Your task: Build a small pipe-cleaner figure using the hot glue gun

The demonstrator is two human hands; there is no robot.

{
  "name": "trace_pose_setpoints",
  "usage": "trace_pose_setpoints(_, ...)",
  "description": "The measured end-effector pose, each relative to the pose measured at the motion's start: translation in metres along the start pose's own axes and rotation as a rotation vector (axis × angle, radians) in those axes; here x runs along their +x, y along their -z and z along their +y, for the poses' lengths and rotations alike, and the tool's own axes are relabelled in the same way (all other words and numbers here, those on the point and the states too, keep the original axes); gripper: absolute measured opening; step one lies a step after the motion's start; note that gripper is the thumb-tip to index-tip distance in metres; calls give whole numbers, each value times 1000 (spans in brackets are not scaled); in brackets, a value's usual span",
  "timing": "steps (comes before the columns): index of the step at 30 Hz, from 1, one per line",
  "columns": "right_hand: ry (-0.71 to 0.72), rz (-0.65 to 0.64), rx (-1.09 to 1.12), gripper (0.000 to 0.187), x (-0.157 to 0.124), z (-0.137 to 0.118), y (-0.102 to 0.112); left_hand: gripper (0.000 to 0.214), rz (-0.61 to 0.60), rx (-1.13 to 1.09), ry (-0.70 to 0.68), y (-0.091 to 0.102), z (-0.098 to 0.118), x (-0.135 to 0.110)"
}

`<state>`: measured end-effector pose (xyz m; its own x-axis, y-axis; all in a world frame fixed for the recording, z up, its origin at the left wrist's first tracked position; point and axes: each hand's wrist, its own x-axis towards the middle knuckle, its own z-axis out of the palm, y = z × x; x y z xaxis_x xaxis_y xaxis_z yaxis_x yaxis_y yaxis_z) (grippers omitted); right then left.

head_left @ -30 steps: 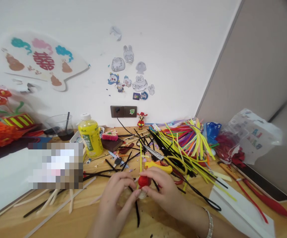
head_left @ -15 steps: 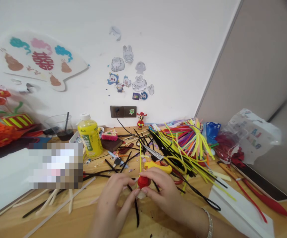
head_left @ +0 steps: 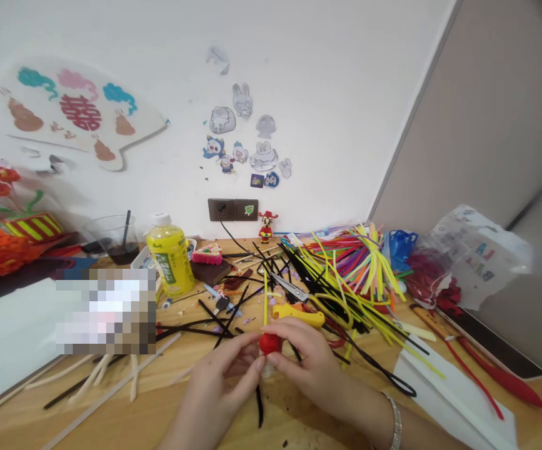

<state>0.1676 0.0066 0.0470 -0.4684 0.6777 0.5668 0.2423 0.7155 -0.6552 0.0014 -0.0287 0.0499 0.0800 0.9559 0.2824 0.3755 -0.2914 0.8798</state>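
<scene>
A small round red piece (head_left: 269,344), seemingly of wound fuzzy stem, is pinched between the fingertips of my left hand (head_left: 226,378) and my right hand (head_left: 311,365). Both hands are closed around its sides, low over the table; the piece's underside is partly hidden by my thumbs. Just beyond my right fingers lies a yellow-handled tool (head_left: 301,314), its front part hidden. Behind that are scissors (head_left: 292,287) with their blades apart. A black fuzzy stem (head_left: 260,406) runs out from under my hands toward me.
Fuzzy stems in many colours (head_left: 346,262) are heaped at the back right. A yellow drink bottle (head_left: 170,256) and a plastic cup (head_left: 120,244) stand at the back left. A small red-hatted figure (head_left: 266,228) is against the wall. White paper (head_left: 458,394) lies at right.
My left fingers have shifted slightly right and closed in on the red piece, which hardly moved. My right hand stays almost where it was.
</scene>
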Motion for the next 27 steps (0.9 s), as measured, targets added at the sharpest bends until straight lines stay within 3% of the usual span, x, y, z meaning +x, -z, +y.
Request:
trace_pose_setpoints(3, 13, -12, 3, 27, 1, 0, 0, 26, -30, -56, 28, -1, 0, 0)
trace_pose_setpoints(15, 3, -61, -12, 27, -1, 0, -1, 20, -45, 23, -71, -1, 1, -2)
trace_pose_setpoints(27, -130, 57, -1, 29, 0, -2, -6, 27, -13, -38, 43, -7, -1, -4)
